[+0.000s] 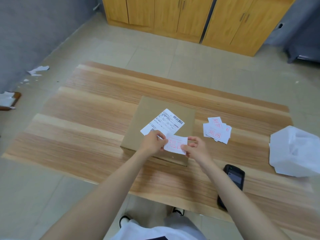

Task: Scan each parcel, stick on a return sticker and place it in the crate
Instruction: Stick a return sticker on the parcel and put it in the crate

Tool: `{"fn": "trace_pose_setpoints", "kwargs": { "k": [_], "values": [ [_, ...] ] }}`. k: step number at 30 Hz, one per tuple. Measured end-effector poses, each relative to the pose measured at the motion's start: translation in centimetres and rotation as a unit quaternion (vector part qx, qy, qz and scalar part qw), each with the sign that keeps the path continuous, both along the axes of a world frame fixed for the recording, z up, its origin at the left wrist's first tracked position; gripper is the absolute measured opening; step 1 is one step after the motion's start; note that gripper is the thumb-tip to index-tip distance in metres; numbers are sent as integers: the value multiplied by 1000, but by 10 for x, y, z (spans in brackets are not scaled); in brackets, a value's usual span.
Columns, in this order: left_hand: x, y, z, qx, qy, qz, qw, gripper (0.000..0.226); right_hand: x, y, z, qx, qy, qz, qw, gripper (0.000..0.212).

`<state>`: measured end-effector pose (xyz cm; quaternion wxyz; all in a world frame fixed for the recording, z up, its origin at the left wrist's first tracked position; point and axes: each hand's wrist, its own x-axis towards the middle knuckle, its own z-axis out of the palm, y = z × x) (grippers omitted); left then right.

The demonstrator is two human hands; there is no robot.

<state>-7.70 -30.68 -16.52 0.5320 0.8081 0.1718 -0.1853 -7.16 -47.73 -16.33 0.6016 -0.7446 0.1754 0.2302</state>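
A flat brown cardboard parcel (174,108) lies in the middle of the wooden table (90,110), with a white shipping label (166,122) and barcode on its top. Just above the parcel's near edge, both hands hold one white return sticker (175,144) with red print. My left hand (153,142) pinches its left edge and my right hand (195,147) pinches its right edge. A small pile of the same stickers (217,129) lies right of the parcel. A black handheld scanner (232,177) rests on the table beside my right forearm.
A white plastic mailer bag (294,151) lies at the table's right edge. Wooden cabinets (181,16) stand across the tiled floor. Paper scraps (39,70) lie on the floor at the left. No crate is in view.
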Motion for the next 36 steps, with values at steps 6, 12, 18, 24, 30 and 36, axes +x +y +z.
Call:
{"fn": "trace_pose_setpoints", "kwargs": {
  "k": [6, 12, 18, 24, 30, 36],
  "values": [
    [-4, -5, -14, 86, -8, -3, 996, 27, -3, 4, -16, -151, -75, 58, 984, 38],
    [-2, -7, -21, 151, -26, -26, 988, 26, -6, 9, -26, -209, -103, 89, 968, 39],
    [-3, -10, -15, 342, -61, -118, 930, 32, -4, 16, -18, -420, -161, 220, 866, 35],
    [-5, 4, -25, 405, -152, -267, 861, 42, -12, 6, -36, -437, -348, 299, 774, 36],
    [-11, 28, -29, 434, -57, -289, 851, 75, -17, -28, -37, -444, -191, 358, 799, 60],
    [-9, 47, -16, 326, 70, -134, 933, 130, -20, -32, -27, -93, -8, 215, 972, 94]
  ]
}}
